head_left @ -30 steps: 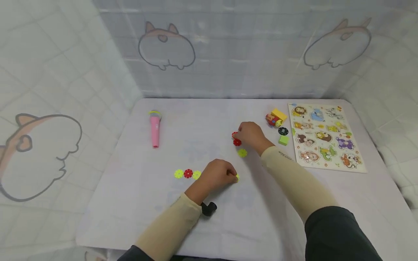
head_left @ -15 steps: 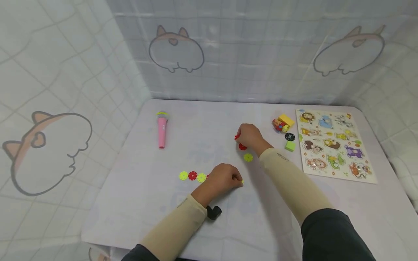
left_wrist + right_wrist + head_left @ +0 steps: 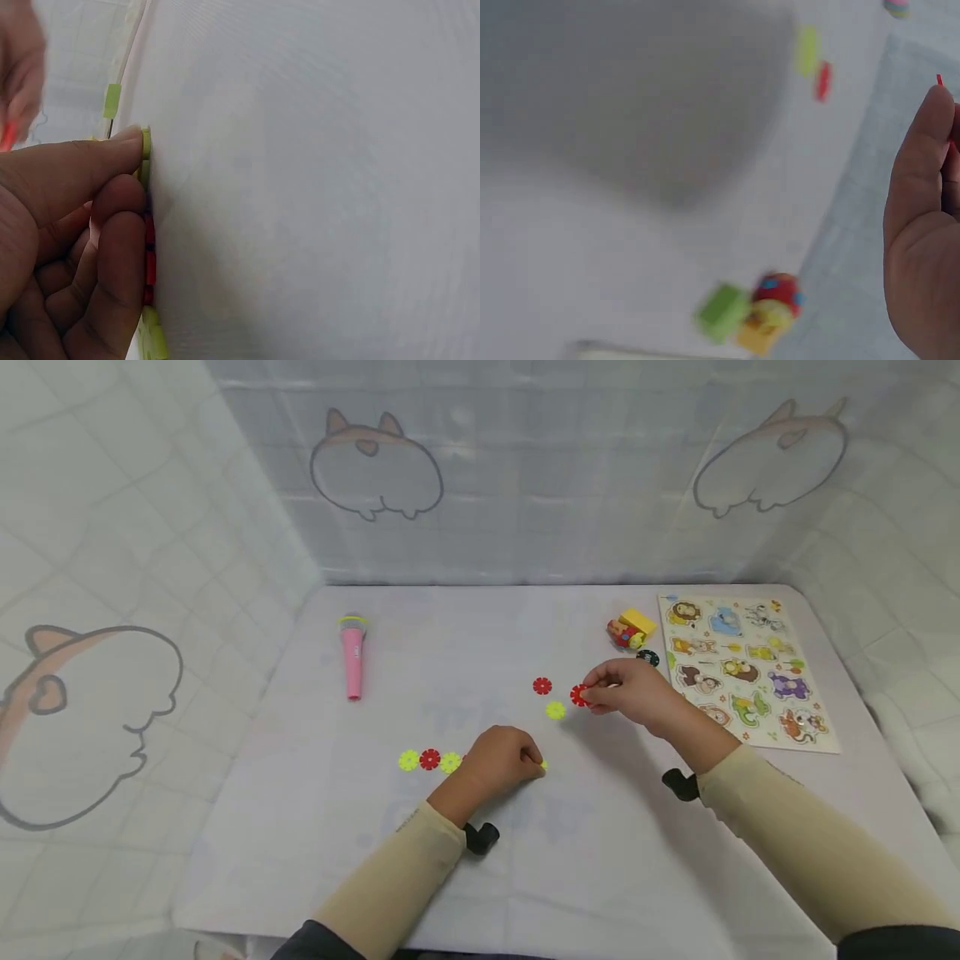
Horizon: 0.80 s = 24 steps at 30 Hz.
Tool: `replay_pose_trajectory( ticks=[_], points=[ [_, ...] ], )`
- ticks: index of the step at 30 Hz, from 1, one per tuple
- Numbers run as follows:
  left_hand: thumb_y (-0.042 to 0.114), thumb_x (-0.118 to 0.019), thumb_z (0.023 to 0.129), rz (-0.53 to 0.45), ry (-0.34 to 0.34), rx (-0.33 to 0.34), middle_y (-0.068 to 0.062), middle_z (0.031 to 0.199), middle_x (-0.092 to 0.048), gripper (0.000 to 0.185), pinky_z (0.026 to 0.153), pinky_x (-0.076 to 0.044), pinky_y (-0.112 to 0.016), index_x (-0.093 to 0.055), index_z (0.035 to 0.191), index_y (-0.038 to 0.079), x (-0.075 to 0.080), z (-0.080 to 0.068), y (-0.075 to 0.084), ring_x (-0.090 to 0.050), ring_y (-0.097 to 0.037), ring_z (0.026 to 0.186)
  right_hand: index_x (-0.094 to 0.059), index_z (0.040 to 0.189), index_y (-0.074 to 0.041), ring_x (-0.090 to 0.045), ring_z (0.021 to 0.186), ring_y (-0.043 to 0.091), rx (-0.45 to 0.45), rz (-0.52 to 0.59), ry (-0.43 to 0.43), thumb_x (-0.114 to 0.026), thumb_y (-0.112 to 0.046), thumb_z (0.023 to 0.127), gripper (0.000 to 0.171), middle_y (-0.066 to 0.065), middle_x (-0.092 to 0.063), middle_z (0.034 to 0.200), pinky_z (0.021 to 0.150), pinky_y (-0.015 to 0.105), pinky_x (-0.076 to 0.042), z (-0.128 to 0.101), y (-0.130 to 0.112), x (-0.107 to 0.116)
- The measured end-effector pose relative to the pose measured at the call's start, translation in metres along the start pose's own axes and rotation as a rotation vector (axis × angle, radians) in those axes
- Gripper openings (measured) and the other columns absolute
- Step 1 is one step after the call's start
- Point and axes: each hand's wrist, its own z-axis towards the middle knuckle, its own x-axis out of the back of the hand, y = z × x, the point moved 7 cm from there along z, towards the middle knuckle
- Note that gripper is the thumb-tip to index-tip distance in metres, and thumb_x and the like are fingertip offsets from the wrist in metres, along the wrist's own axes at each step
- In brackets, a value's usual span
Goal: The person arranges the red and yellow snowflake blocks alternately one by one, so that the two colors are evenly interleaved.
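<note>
Left hand [image 3: 501, 763] knuckles-up on table [image 3: 315, 827], fingers curled, pinching yellow disc [image 3: 145, 142]. Right hand [image 3: 628, 692] raised, fingertips pinching red disc [image 3: 577, 695]. Sleeve lettering unreadable.

No readable text, labels or numbers anywhere on view.
</note>
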Motion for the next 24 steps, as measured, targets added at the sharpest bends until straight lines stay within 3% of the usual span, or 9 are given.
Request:
replay_pose_trajectory(
  ticks=[4, 9, 16, 24],
  points=[
    [0.020, -0.086, 0.087, 0.012, 0.016, 0.010, 0.016, 0.076, -0.066, 0.006, 0.071, -0.049, -0.024, -0.081, 0.090, 0.017, 0.003, -0.001, -0.005, -0.058, -0.006, 0.076, -0.069, 0.109, 0.002, -0.071, 0.084, 0.022, -0.039, -0.013, -0.054, -0.073, -0.009, 0.097, 0.018, 0.012, -0.067, 0.097, 0.082, 0.039, -0.060, -0.018, 0.025, -0.014],
    [0.021, -0.085, 0.088, 0.024, 0.020, 0.034, 0.015, 0.075, -0.065, 0.006, 0.071, -0.050, -0.025, -0.081, 0.090, 0.017, 0.008, -0.002, -0.009, -0.059, -0.008, 0.077, -0.073, 0.100, -0.004, -0.067, 0.076, 0.020, -0.027, -0.125, -0.096, -0.077, -0.011, 0.094, 0.010, 0.006, -0.069, 0.087, 0.071, 0.034, -0.057, -0.025, 0.041, -0.046],
    [0.020, -0.085, 0.087, 0.009, 0.028, 0.020, 0.015, 0.073, -0.065, 0.005, 0.069, -0.050, -0.025, -0.081, 0.088, 0.016, 0.010, -0.001, -0.011, -0.059, -0.007, 0.075, -0.073, 0.091, -0.011, -0.061, 0.070, 0.018, -0.014, -0.309, -0.077, -0.080, -0.015, 0.091, 0.008, 0.000, -0.067, 0.078, 0.064, 0.031, -0.052, -0.018, 0.039, -0.072],
    [0.019, -0.086, 0.087, 0.008, 0.036, 0.004, 0.014, 0.070, -0.064, 0.006, 0.068, -0.049, -0.025, -0.081, 0.087, 0.016, 0.008, -0.002, -0.011, -0.058, -0.007, 0.073, -0.072, 0.089, -0.010, -0.060, 0.071, 0.018, -0.007, -0.375, -0.068, -0.082, -0.017, 0.090, 0.012, -0.001, -0.065, 0.076, 0.064, 0.030, -0.052, -0.013, 0.031, -0.082]
  ],
)
